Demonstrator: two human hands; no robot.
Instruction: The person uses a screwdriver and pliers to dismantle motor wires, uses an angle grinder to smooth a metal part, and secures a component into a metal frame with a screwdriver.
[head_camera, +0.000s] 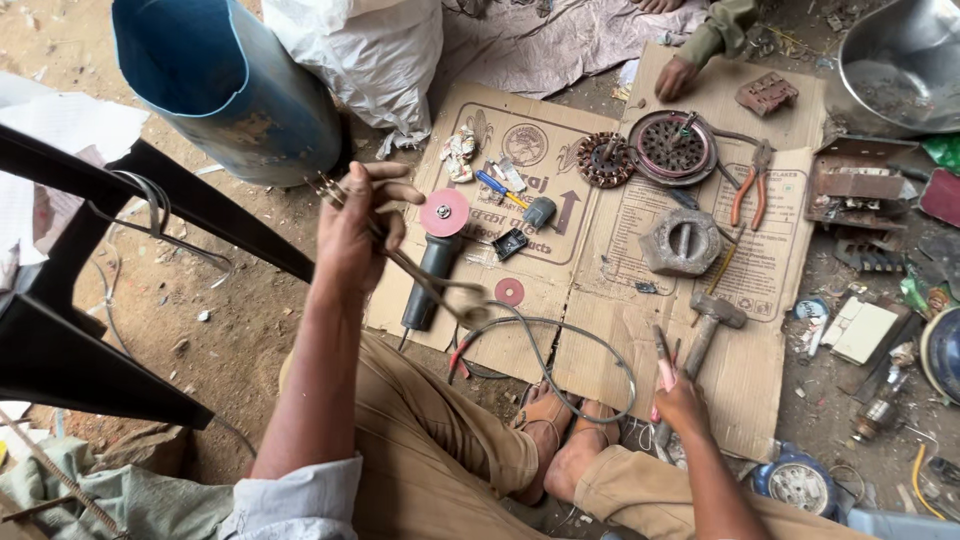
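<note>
- A black plastic chair (110, 300) is standing at the far left on the dirt, with a blue barrel (225, 85) and a white sack (365, 55) lying beyond it.
- The person's left hand (360, 225) is being held up over the left edge of the flattened cardboard sheet (600, 300), its fingers clamping around a bundle of thin metal strips (415, 270); the bundle is slanting down to the right, and its lower end is hanging just above the cardboard near a small red disc (510, 291).
- Just beside that hand, an angle grinder (432, 265) with a pink-red wheel is lying on the cardboard, its grey cable (560, 350) looping towards the person's sandalled feet (560, 440).
- A blue-handled screwdriver (497, 187) and a few small parts are lying past the grinder.
- In the middle of the sheet, a copper-wound stator (605, 160) is sitting next to a round motor cover (673, 148), with a grey cast housing (682, 242) below them.
- The person's right hand (682, 405) is resting low over the near edge of the cardboard, well apart from the left, closing on a pink-handled tool (664, 365) that is pointing away from the body.
- A hammer (708, 325) is lying just beside that hand, and orange-handled pliers (750, 185) are lying farther up.
- Another person's hand (675, 78), in an olive sleeve, is pressing on the far edge of the cardboard.
- At the far right, a metal bowl (900, 60) and scattered scrap parts are sitting on the ground.
</note>
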